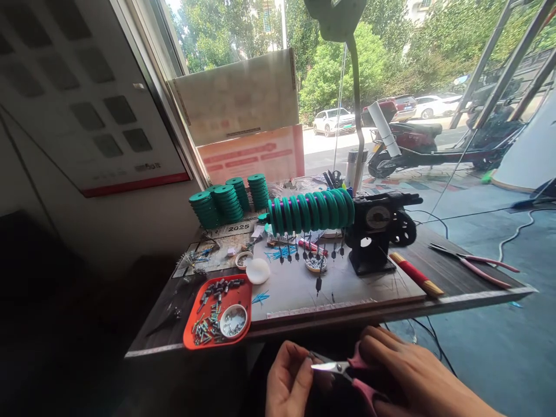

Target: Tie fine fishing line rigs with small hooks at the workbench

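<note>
In the head view my right hand grips a pair of scissors by its pink handles. The metal blades are parted and point left. My left hand pinches its thumb and fingers together at the blade tips. What sits between those fingertips is too small to make out. Both hands are in front of the table's near edge, low in the view. Beyond them stands a black cranked device carrying a row of green ring-shaped spools. Several small dark weights hang below the spools.
An orange tray of small metal parts, with a white bowl, sits on the table's left. Stacks of green spools stand behind. Pink-handled pliers and a red-and-tan brush-like bundle lie to the right. A white lid lies centre-left.
</note>
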{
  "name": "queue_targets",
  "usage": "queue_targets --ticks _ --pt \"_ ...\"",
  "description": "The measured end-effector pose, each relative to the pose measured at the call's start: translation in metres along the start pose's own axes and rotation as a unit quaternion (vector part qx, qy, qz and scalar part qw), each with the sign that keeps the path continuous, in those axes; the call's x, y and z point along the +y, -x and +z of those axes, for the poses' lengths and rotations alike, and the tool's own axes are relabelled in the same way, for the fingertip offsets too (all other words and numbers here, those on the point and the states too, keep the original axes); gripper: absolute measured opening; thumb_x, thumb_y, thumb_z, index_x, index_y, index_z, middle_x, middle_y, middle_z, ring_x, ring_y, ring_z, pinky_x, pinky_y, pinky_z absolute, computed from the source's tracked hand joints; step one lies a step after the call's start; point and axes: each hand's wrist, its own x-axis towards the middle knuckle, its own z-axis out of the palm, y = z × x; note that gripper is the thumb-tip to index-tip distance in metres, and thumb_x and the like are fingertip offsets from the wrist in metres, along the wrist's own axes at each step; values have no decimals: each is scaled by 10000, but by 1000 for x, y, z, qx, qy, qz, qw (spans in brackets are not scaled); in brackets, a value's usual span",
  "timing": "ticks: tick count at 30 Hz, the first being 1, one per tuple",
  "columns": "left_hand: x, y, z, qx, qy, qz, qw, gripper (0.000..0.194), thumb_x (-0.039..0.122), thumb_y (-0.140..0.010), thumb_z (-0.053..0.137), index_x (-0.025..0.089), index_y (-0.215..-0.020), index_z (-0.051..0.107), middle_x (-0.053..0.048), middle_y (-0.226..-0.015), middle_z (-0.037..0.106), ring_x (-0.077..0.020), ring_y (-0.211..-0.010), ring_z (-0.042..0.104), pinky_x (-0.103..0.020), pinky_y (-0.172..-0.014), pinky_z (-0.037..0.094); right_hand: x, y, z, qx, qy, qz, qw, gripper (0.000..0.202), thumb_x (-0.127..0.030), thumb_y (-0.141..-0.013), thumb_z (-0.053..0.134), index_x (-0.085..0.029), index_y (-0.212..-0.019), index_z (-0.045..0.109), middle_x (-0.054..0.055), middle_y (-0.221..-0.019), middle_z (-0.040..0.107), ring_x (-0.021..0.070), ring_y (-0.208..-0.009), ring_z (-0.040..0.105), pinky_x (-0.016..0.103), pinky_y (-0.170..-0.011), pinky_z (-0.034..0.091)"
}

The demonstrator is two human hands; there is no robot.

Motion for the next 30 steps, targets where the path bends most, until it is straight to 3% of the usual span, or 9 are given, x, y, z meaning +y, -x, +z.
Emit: queue_targets --ticks 10,15,22,30 --pt "0 0 0 -2 2 0 1000 343 416 -524 818 161 -614 608 2 -517 672 -108 -470 573 -210 -514 416 -2 -4 -2 19 -4 -8 1000 112 -168 -701 528 -199 -799 484 44 -833 585 201 -761 554 281 -608 383" --pt "0 0 1 -41 27 -16 999 325 412 -579 794 155 -623 599 -6 -438 649 -92 -408 538 -197 -474 378 8 -7 0 24 -18 -22 999 116 -114 -677 509 -209 -733 473 22 -799 602 174 -720 552 258 -610 372" --pt "1 1 2 -47 52 -40 997 314 403 -588 792 160 -631 599 2 -425 648 -90 -391 547 -184 -456 382 16 -13 -5 -14 -72 -15 997 129 -77 -601 470 -195 -617 421 -26 -680 539 115 -588 471 212 -507 285" --pt "0 2 -1 -52 68 -54 995 304 389 -609 784 155 -657 595 -2 -428 647 -85 -389 548 -175 -451 385 8 -12 -16 -53 -115 24 992 89 -99 -616 458 -186 -622 443 -36 -660 537 107 -581 454 207 -495 267"
